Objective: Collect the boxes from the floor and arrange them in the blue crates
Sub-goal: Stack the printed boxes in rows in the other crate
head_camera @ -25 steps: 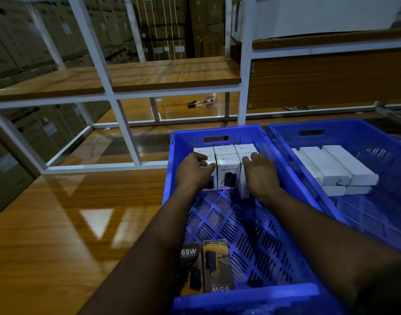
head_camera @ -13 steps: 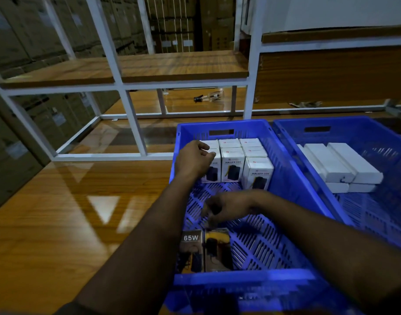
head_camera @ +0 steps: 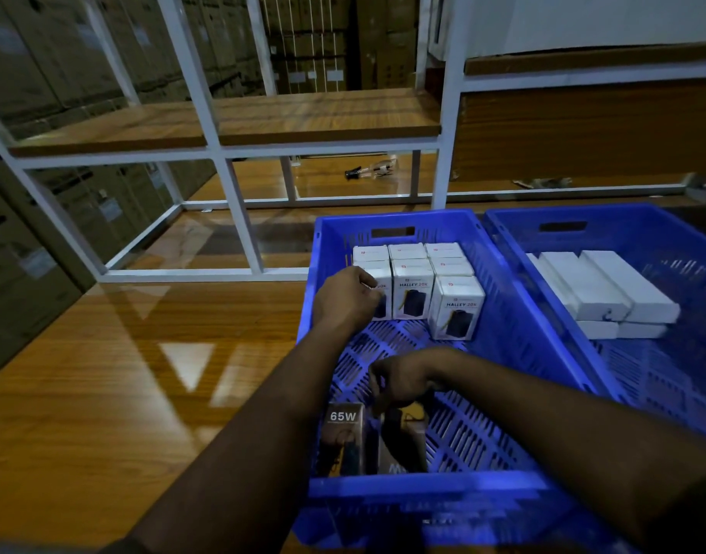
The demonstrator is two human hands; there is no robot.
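While the white boxes stand packed at the far end of the near blue crate, the right hand has dropped back to the dark boxes at its near end.

Its fingers curl onto the right-hand dark box, seemingly gripping it; the left hand, fingers bent, still steadies the white row. Judged: next box moves up. The second crate holds white boxes too.

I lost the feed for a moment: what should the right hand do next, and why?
Probably lift the dark box that the right hand is reaching onto, beside the 65W box, and carry it toward the white boxes that the left hand steadies.
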